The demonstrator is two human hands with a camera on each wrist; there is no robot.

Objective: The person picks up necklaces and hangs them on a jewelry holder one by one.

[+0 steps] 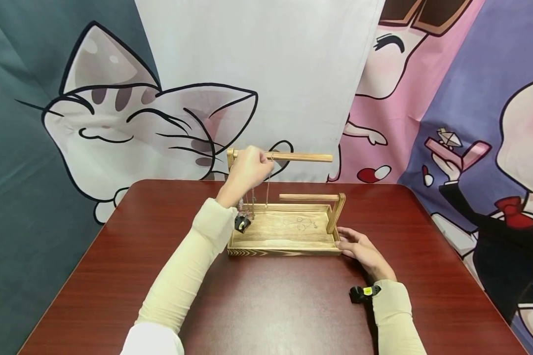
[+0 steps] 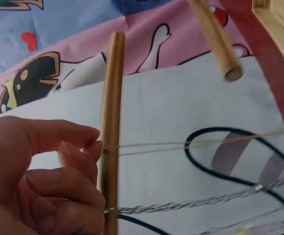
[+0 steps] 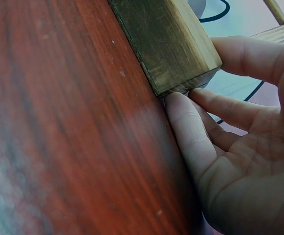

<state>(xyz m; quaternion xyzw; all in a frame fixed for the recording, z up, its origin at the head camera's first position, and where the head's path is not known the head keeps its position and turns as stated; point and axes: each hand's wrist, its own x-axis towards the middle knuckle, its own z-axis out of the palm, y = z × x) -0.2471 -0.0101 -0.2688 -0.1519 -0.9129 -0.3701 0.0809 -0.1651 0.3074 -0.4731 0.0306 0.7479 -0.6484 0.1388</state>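
A wooden jewelry stand [image 1: 284, 252] has a shallow tray base and two horizontal rods. At its taller rod [image 1: 302, 157], my left hand [image 1: 250, 166] pinches a thin chain necklace [image 2: 156, 145] between thumb and index fingertip. That necklace loops over the rod and hangs down toward the tray. Closer to the rod's post hang other necklaces [image 2: 190, 201], partly hidden behind the left hand in the head view. My right hand [image 1: 360, 249] grips the tray's right front corner, with thumb and fingers on either side of it in the right wrist view.
A shorter rod [image 1: 308, 197] on a right-hand post [image 1: 336, 214] projects leftward over the tray. Inside the tray lies a thin chain or line pattern [image 1: 299, 223]. The stand rests on a reddish-brown table [image 1: 160, 231], with a cartoon-printed cloth [image 1: 293, 74] behind it.
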